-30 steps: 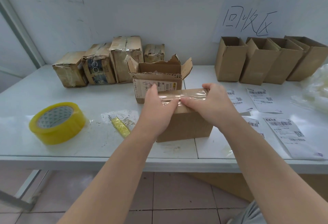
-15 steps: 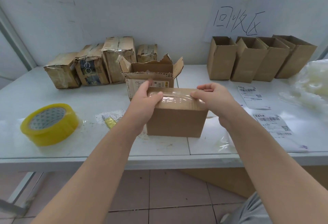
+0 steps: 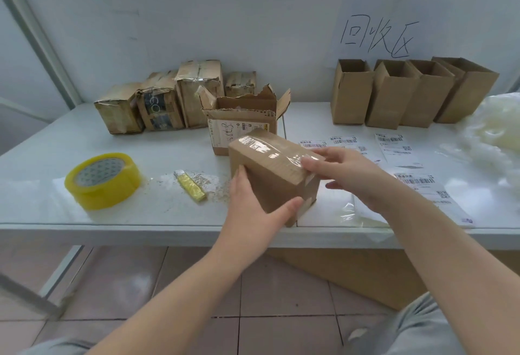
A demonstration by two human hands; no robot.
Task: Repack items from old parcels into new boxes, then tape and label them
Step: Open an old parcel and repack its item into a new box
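Observation:
A small brown box (image 3: 270, 169) with clear tape along its top seam is turned at an angle near the table's front edge. My left hand (image 3: 253, 208) grips its near lower side, thumb on the front corner. My right hand (image 3: 346, 171) holds its right end, fingers on the taped top. Behind it stands an opened old parcel (image 3: 242, 118) with torn flaps. A yellow tape roll (image 3: 102, 180) lies at the left, and a yellow cutter (image 3: 190, 188) lies between the roll and the box. Shipping labels (image 3: 394, 143) lie on the right.
Several worn old parcels (image 3: 157, 104) line the back wall on the left. Several open new boxes (image 3: 408, 93) stand at the back right. Clear plastic wrap (image 3: 495, 129) is piled at the far right. The white table (image 3: 42, 157) has its front edge close to me.
Both hands smoothed tape on the box top, then moved to its ends. Now the box is turned, its right end swung toward me, with my left hand lower on its side.

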